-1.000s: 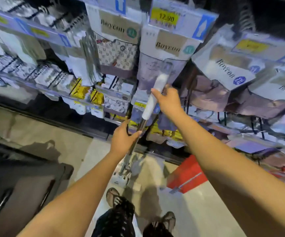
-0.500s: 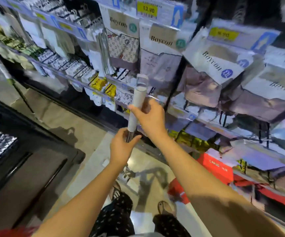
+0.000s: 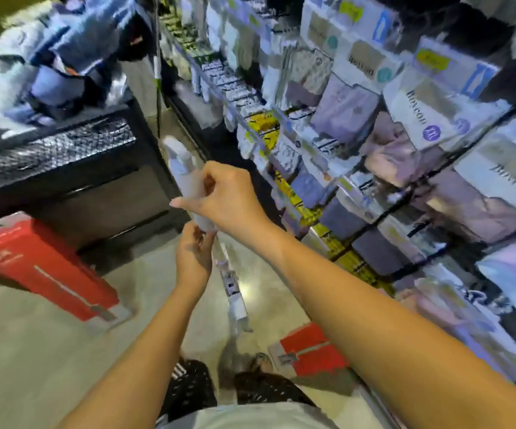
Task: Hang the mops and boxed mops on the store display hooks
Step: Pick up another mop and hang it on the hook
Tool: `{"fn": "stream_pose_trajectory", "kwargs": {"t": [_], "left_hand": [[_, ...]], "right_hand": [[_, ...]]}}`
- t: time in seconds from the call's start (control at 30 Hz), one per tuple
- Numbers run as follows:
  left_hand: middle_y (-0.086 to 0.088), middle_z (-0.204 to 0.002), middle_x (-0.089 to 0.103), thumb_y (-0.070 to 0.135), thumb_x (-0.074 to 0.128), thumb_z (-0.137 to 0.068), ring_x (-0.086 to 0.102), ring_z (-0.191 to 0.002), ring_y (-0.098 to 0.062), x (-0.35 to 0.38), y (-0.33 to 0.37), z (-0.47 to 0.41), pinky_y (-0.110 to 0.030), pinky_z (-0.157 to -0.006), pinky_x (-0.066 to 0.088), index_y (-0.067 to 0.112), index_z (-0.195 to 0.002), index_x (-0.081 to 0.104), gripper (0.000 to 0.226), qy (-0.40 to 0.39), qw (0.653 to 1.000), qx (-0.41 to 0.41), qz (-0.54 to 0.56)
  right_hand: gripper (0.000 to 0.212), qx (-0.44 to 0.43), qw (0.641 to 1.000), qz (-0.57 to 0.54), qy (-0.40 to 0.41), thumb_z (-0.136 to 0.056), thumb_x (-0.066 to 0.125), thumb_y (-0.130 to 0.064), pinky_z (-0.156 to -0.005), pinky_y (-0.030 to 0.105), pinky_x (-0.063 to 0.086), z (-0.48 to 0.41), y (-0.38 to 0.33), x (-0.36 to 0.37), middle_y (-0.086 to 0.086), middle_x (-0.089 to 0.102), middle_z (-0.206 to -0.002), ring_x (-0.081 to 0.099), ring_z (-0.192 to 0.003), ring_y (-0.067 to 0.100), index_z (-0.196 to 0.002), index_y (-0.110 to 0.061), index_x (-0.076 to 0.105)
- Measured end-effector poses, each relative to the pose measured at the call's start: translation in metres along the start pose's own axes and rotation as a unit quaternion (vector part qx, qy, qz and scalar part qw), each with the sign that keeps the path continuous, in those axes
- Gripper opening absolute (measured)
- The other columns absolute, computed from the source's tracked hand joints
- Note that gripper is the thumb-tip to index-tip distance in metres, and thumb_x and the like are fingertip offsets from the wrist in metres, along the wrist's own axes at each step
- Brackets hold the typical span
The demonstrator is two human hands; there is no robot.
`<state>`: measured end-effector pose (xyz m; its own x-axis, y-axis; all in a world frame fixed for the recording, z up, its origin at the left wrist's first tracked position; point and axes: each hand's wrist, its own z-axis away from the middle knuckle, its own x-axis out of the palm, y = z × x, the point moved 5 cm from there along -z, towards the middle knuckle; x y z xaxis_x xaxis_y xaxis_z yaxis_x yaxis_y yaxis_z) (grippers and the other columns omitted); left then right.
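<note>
1. While the right hand (image 3: 230,201) gripped the mop (image 3: 185,171) by its pale handle sleeve, the left hand (image 3: 193,258) curled round the pole just below it.
2. The mop stood tilted in the aisle, lower end near the person's feet, beside the display shelves (image 3: 374,181).
3. Two red boxes (image 3: 49,267) lay on the floor (image 3: 34,351).
</note>
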<state>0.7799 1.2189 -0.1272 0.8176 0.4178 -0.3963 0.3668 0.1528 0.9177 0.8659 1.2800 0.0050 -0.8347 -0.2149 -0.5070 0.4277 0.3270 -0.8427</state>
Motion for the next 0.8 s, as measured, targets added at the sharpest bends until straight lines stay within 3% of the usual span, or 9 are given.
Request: {"fn": "stream_pose_trajectory", "kwargs": {"t": [0.1,0.2,0.33,0.4,0.47,0.53,0.6,0.7,0.8], "left_hand": [[0.014,-0.078,0.049,0.001,0.054,-0.097,0.052,-0.071,0.016,-0.048,-0.007,0.018,-0.017,-0.059,0.034,0.009,-0.093,0.049,0.010,0.065,0.998,-0.007,0.011],[0.011,-0.087,0.056,0.013,0.055,-0.098,0.054,-0.077,0.013,-0.102,-0.008,0.042,-0.004,-0.065,0.038,0.011,-0.103,0.053,0.006,0.097,0.994,-0.031,0.035],[-0.008,-0.100,0.060,0.020,0.059,-0.096,0.056,-0.093,-0.020,-0.179,-0.026,0.083,-0.002,-0.065,0.038,-0.003,-0.115,0.057,0.029,0.136,0.987,-0.064,0.063],[-0.016,-0.090,0.060,0.026,0.062,-0.092,0.057,-0.088,-0.033,-0.218,-0.037,0.111,-0.013,-0.067,0.043,0.003,-0.102,0.057,0.026,0.161,0.982,-0.071,0.074],[-0.023,-0.096,0.064,0.022,0.061,-0.094,0.060,-0.093,-0.038,-0.254,-0.052,0.141,-0.035,-0.078,0.048,0.012,-0.098,0.056,0.013,0.175,0.975,-0.096,0.095],[-0.015,-0.097,0.066,0.019,0.060,-0.095,0.063,-0.092,-0.029,-0.297,-0.070,0.178,-0.038,-0.078,0.047,0.016,-0.100,0.057,0.007,0.196,0.970,-0.102,0.101],[-0.005,-0.093,0.067,0.027,0.063,-0.091,0.062,-0.087,-0.016,-0.337,-0.087,0.215,-0.033,-0.076,0.047,0.019,-0.101,0.059,0.014,0.237,0.958,-0.104,0.121],[0.006,-0.083,0.065,0.022,0.063,-0.093,0.060,-0.075,-0.002,-0.389,-0.112,0.270,-0.021,-0.069,0.046,0.015,-0.101,0.060,0.011,0.288,0.943,-0.122,0.115],[0.009,-0.084,0.063,0.021,0.060,-0.096,0.060,-0.077,-0.006,-0.441,-0.124,0.323,-0.011,-0.064,0.043,0.009,-0.112,0.057,0.020,0.337,0.930,-0.138,0.048]], "right_hand": [[0.043,-0.049,0.995,0.015,-0.087,-0.065,0.089,-0.032,-0.064,0.040,0.045,0.009,-0.049,0.038,0.006,0.059,-0.072,0.057,-0.071,0.025,-0.071,-0.012,0.052],[0.036,-0.109,0.973,0.014,-0.203,-0.071,0.086,-0.028,-0.065,0.031,0.042,0.018,-0.098,0.075,0.004,0.060,-0.078,0.056,-0.074,0.019,-0.079,-0.010,0.055],[0.030,-0.165,0.929,0.039,-0.329,-0.078,0.080,-0.028,-0.080,0.038,0.053,0.046,-0.156,0.142,0.002,0.068,-0.092,0.064,-0.087,0.019,-0.095,-0.008,0.066],[0.017,-0.199,0.905,0.024,-0.375,-0.081,0.078,-0.026,-0.081,0.041,0.053,0.072,-0.185,0.176,-0.005,0.067,-0.087,0.063,-0.086,0.016,-0.090,-0.019,0.066],[0.017,-0.215,0.891,-0.003,-0.400,-0.082,0.077,-0.022,-0.082,0.044,0.052,0.097,-0.211,0.208,0.005,0.070,-0.090,0.065,-0.088,0.022,-0.092,-0.011,0.070],[0.032,-0.223,0.884,-0.025,-0.411,-0.081,0.079,-0.022,-0.080,0.050,0.051,0.127,-0.238,0.243,0.021,0.069,-0.093,0.066,-0.088,0.032,-0.094,0.005,0.068],[0.037,-0.234,0.876,-0.040,-0.420,-0.078,0.080,-0.025,-0.074,0.050,0.049,0.161,-0.265,0.279,0.026,0.066,-0.088,0.064,-0.078,0.031,-0.089,0.008,0.066],[0.032,-0.235,0.863,-0.067,-0.441,-0.078,0.081,-0.022,-0.064,0.035,0.044,0.213,-0.300,0.324,0.017,0.064,-0.078,0.055,-0.071,0.015,-0.086,0.006,0.066],[0.028,-0.224,0.850,-0.103,-0.466,-0.079,0.080,-0.023,-0.063,0.022,0.041,0.263,-0.333,0.357,0.008,0.065,-0.079,0.055,-0.070,0.004,-0.089,0.001,0.068]]}}
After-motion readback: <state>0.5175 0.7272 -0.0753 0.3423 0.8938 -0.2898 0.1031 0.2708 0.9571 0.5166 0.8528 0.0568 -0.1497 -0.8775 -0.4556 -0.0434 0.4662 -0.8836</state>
